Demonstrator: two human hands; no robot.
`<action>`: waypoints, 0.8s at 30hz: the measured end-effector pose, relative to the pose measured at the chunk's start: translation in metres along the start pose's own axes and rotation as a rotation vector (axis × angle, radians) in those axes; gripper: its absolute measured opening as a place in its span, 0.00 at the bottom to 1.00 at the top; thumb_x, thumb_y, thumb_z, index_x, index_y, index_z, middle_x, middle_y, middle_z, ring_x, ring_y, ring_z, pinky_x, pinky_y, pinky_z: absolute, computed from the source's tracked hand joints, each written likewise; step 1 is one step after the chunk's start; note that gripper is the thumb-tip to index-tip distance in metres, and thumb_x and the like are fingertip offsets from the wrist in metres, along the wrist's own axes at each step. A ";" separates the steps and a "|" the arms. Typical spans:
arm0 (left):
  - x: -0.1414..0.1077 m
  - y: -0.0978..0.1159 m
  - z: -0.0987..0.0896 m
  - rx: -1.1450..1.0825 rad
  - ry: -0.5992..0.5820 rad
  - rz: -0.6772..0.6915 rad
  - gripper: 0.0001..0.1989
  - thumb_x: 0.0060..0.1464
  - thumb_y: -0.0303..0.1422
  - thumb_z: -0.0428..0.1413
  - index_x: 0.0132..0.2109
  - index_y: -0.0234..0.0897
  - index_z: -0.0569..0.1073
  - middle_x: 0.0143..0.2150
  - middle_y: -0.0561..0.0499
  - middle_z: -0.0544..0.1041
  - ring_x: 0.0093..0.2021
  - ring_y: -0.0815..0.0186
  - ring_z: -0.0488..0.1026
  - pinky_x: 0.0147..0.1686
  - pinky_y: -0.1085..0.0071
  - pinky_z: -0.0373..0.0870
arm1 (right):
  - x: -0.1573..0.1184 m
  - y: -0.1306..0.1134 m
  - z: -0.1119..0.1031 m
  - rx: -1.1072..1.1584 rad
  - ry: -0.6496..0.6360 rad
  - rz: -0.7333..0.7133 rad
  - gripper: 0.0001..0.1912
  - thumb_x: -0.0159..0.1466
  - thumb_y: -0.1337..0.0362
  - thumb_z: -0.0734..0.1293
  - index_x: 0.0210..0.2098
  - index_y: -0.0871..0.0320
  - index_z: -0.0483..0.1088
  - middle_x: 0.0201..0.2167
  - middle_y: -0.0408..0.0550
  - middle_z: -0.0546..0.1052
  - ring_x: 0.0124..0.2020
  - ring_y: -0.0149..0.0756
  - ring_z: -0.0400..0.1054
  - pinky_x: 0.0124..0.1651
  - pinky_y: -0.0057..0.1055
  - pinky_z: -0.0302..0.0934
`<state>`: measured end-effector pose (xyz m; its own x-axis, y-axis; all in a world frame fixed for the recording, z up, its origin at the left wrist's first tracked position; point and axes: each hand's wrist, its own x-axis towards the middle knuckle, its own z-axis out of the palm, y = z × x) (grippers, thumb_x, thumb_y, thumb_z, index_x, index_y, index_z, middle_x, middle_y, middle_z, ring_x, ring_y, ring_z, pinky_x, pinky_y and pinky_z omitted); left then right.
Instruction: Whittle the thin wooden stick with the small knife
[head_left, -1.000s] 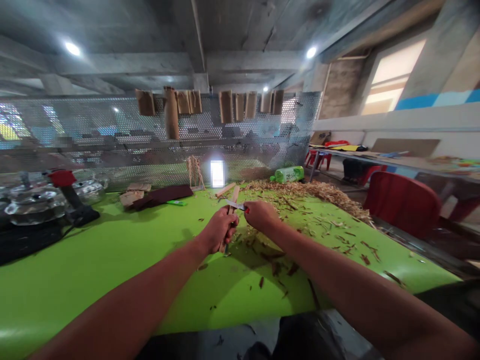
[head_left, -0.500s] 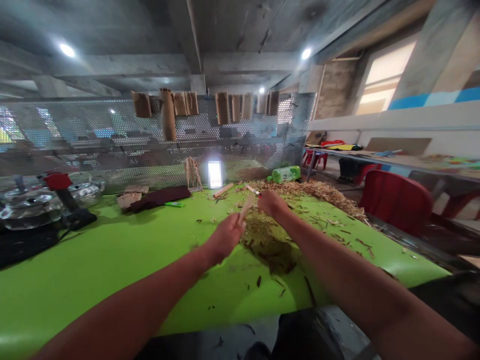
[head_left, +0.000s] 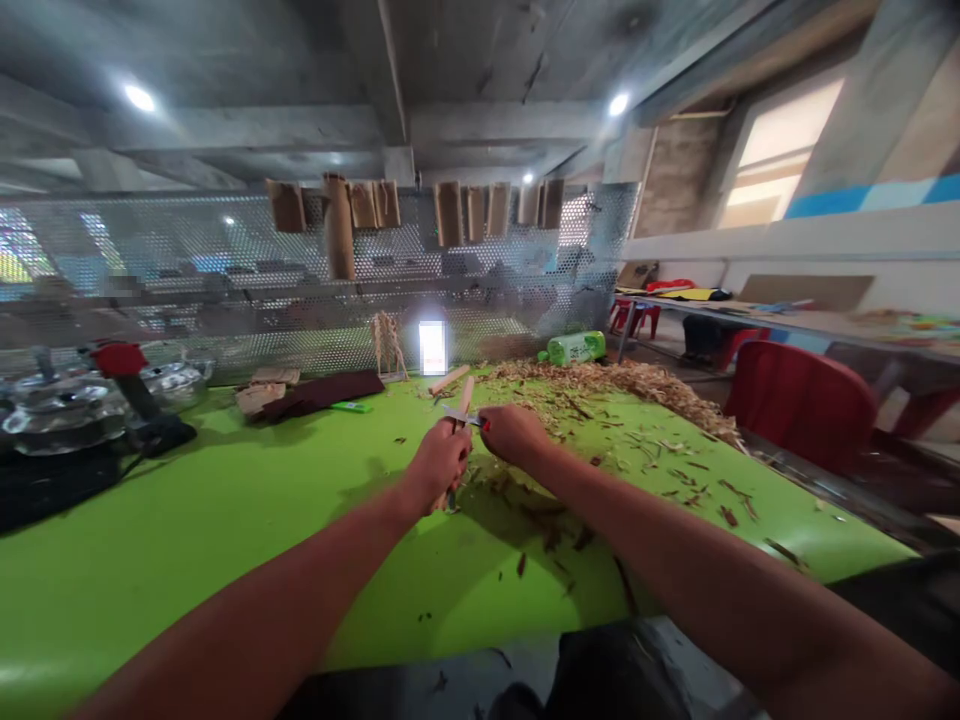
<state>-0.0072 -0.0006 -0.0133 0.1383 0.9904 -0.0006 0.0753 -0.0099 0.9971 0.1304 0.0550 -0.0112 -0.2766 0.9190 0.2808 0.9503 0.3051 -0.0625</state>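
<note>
Wood stick [head_left: 466, 396] gripped in left hand [head_left: 441, 464]; right hand [head_left: 516, 435] apparently closed around red-handled knife [head_left: 459, 414].

One head-worn view looks forward and down from behind the near edge of the bench [head_left: 225, 560], fairly close above the person's fingers [head_left: 495, 425], which sit just below the picture's centre. Both forearms [head_left: 660, 525] enter from the bottom corners. The wide view reaches past the fingers to a perforated metal screen [head_left: 225, 300] and up to the concrete ceiling [head_left: 480, 50].
</note>
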 end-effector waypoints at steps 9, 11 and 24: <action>0.003 0.001 0.005 0.035 0.041 0.006 0.08 0.60 0.33 0.49 0.32 0.40 0.58 0.19 0.62 0.56 0.14 0.76 0.49 0.14 0.77 0.46 | -0.001 0.005 -0.004 -0.077 0.017 -0.001 0.19 0.66 0.61 0.56 0.42 0.57 0.78 0.37 0.59 0.81 0.38 0.43 0.76 0.39 0.32 0.64; 0.003 0.004 0.005 0.042 0.043 0.022 0.08 0.59 0.33 0.50 0.32 0.40 0.59 0.20 0.62 0.56 0.14 0.76 0.49 0.15 0.77 0.46 | 0.000 0.004 -0.003 -0.075 0.031 0.008 0.19 0.66 0.60 0.56 0.42 0.58 0.77 0.37 0.59 0.81 0.38 0.43 0.76 0.40 0.32 0.64; -0.033 0.001 0.021 -0.012 -0.228 0.064 0.12 0.62 0.36 0.49 0.50 0.38 0.67 0.23 0.60 0.60 0.16 0.76 0.50 0.15 0.78 0.51 | 0.031 0.112 -0.006 0.147 0.047 0.531 0.20 0.64 0.65 0.58 0.49 0.63 0.76 0.44 0.66 0.79 0.44 0.50 0.75 0.40 0.34 0.63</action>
<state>0.0087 -0.0362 -0.0134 0.3623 0.9309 0.0467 0.0477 -0.0685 0.9965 0.2294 0.1165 -0.0035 0.2453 0.9451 0.2160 0.9264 -0.1629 -0.3394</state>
